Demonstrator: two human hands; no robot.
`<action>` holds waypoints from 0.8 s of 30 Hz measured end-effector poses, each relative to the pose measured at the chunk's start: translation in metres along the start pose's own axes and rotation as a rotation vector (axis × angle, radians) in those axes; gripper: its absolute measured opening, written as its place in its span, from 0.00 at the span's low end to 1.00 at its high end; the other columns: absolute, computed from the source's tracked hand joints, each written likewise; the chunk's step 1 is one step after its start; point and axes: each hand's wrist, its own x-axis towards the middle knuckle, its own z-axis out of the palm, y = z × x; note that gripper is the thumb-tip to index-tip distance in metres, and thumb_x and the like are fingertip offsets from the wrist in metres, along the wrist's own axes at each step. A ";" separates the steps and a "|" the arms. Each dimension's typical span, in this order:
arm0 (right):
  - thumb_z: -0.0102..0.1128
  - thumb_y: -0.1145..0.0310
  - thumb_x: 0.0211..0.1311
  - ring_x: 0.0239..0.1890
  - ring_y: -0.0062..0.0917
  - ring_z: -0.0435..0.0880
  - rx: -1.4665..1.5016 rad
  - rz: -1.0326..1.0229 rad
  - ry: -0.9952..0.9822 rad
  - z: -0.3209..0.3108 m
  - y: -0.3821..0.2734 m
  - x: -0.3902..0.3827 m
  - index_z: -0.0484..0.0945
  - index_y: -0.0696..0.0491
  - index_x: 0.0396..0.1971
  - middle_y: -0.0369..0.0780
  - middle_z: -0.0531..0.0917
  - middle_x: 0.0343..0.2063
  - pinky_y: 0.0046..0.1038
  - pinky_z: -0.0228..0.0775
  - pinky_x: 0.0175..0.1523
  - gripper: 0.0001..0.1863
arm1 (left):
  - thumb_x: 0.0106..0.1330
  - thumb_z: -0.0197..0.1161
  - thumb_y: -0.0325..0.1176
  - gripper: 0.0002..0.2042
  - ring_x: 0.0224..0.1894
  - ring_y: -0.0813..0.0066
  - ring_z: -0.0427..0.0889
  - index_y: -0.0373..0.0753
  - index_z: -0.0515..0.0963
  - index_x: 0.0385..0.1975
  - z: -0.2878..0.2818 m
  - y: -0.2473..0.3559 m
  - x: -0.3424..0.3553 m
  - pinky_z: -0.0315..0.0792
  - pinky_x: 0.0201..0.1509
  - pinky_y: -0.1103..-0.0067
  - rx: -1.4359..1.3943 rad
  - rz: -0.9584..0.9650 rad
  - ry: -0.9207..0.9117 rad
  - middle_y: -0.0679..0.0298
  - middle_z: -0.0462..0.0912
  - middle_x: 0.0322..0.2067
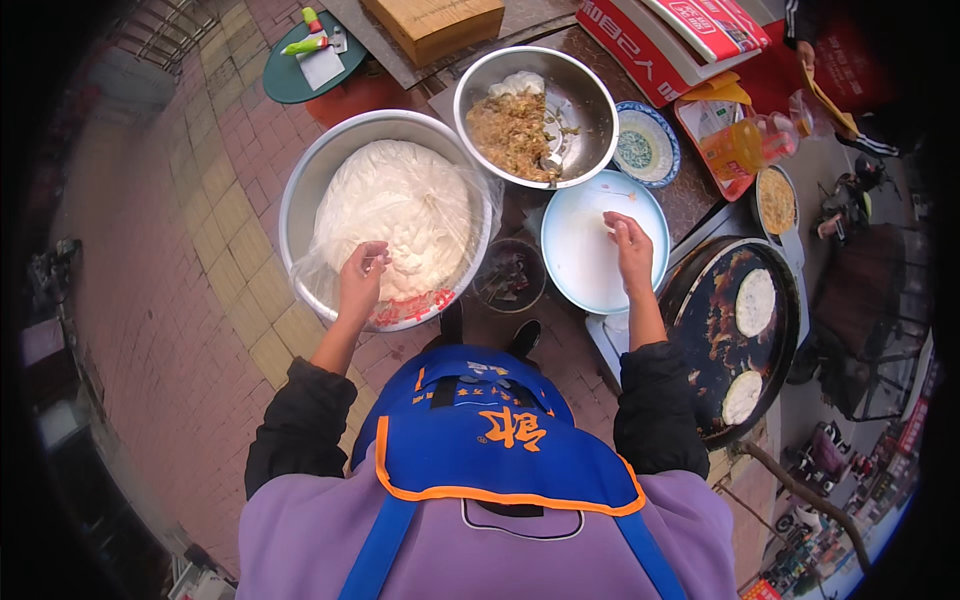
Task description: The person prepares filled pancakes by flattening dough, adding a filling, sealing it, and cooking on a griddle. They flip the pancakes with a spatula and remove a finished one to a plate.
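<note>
Here, the left hand [362,266] pinches the dough [395,225] in the steel basin [300,195] at centre left, while the right hand [630,243], fingers loosely curled and empty, hovers over the white plate [580,265] right of it.

The dark desk [700,190] carries a steel filling bowl [590,100], white plate [580,255], patterned dish [645,145] and oil bottle [745,145] toward its far edge

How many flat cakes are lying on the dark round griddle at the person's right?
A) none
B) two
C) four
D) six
B: the griddle carries two pale round cakes, one toward its far side and another nearer the person.
</note>
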 end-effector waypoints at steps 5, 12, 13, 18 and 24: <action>0.51 0.61 0.72 0.25 0.22 0.76 0.952 0.600 0.547 -0.013 -0.007 0.001 0.76 0.53 0.32 0.37 0.78 0.25 0.22 0.69 0.28 0.12 | 0.72 0.53 0.25 0.17 0.41 0.73 0.83 0.33 0.72 0.60 -0.017 -0.006 0.003 0.78 0.45 0.78 -0.111 -0.211 0.028 0.58 0.81 0.43; 0.58 0.66 0.70 0.23 0.22 0.77 0.046 0.118 -0.685 0.167 -0.097 -0.034 0.79 0.57 0.35 0.37 0.82 0.26 0.25 0.72 0.33 0.09 | 0.73 0.51 0.23 0.28 0.46 0.71 0.81 0.45 0.59 0.73 -0.037 -0.007 0.011 0.77 0.48 0.78 -0.187 -0.190 0.033 0.53 0.70 0.59; 0.62 0.69 0.65 0.28 0.27 0.79 -0.270 -0.124 -0.782 0.200 -0.105 -0.037 0.79 0.56 0.39 0.39 0.81 0.30 0.28 0.74 0.37 0.07 | 0.72 0.52 0.22 0.29 0.45 0.72 0.81 0.45 0.59 0.73 -0.040 -0.007 0.010 0.78 0.47 0.77 -0.212 -0.162 0.050 0.53 0.70 0.59; 0.67 0.75 0.49 0.54 0.40 0.75 -1.019 -0.701 -1.042 0.296 -0.098 -0.039 0.77 0.50 0.52 0.41 0.76 0.49 0.39 0.78 0.48 0.26 | 0.70 0.56 0.23 0.23 0.43 0.74 0.83 0.42 0.70 0.65 -0.054 -0.010 0.001 0.78 0.48 0.78 -0.215 -0.103 0.017 0.57 0.78 0.52; 0.68 0.71 0.48 0.48 0.48 0.82 -1.200 -0.519 -1.094 0.332 -0.054 -0.044 0.81 0.49 0.50 0.44 0.82 0.43 0.39 0.78 0.51 0.24 | 0.67 0.61 0.24 0.20 0.47 0.67 0.84 0.35 0.72 0.60 -0.056 -0.012 -0.012 0.78 0.51 0.74 0.054 0.065 -0.100 0.54 0.80 0.51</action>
